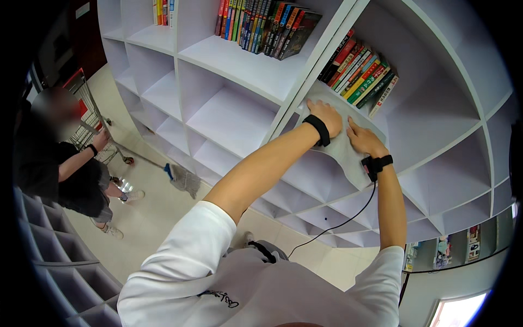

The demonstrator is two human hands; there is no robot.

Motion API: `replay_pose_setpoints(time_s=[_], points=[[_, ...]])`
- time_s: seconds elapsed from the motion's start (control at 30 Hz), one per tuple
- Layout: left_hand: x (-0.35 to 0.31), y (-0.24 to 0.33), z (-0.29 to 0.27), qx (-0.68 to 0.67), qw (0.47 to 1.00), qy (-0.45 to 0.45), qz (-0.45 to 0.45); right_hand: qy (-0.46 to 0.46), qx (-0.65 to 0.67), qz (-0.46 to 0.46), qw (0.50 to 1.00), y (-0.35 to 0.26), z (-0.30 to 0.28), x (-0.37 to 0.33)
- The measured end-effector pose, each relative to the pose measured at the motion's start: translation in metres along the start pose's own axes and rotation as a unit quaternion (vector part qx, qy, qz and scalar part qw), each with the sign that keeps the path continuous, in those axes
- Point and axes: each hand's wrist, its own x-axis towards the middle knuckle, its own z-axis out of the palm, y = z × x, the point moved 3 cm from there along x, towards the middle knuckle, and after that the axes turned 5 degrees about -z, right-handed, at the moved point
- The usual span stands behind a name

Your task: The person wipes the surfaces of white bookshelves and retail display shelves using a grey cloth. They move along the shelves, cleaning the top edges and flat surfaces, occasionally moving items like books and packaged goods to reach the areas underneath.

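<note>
A light grey cloth (pixel 348 155) lies on the white shelf board in front of me, with its near part hanging over the front edge. My left hand (pixel 327 117) presses on the cloth near the upright divider, fingers laid out and apart. Beside it, my right hand (pixel 366 139) rests on the cloth too, its fingers stretched forward over it. Just beyond both hands stands a row of books (pixel 359 71), the last few leaning to the right. A black band circles each wrist, and a cable runs down from a small black device on the right one.
White cubby shelving (pixel 229 114) curves around the front, with more books (pixel 261 27) at upper left. To the left, a person (pixel 71 158) holds a mop (pixel 182 180) by a shopping cart (pixel 90 111). Low shelves (pixel 76 278) stand at lower left.
</note>
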Motion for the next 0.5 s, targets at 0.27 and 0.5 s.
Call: replay_pose_setpoints(time_s=[0.27, 0.5], points=[[0.075, -0.016, 0.010, -0.029, 0.994, -0.036, -0.097, 0.008, 0.001, -0.006, 1.000, -0.011, -0.010, 0.051], [0.078, -0.018, 0.012, 0.047, 0.998, -0.017, 0.041, -0.035, -0.044, -0.035, 0.998, -0.003, -0.021, 0.076]])
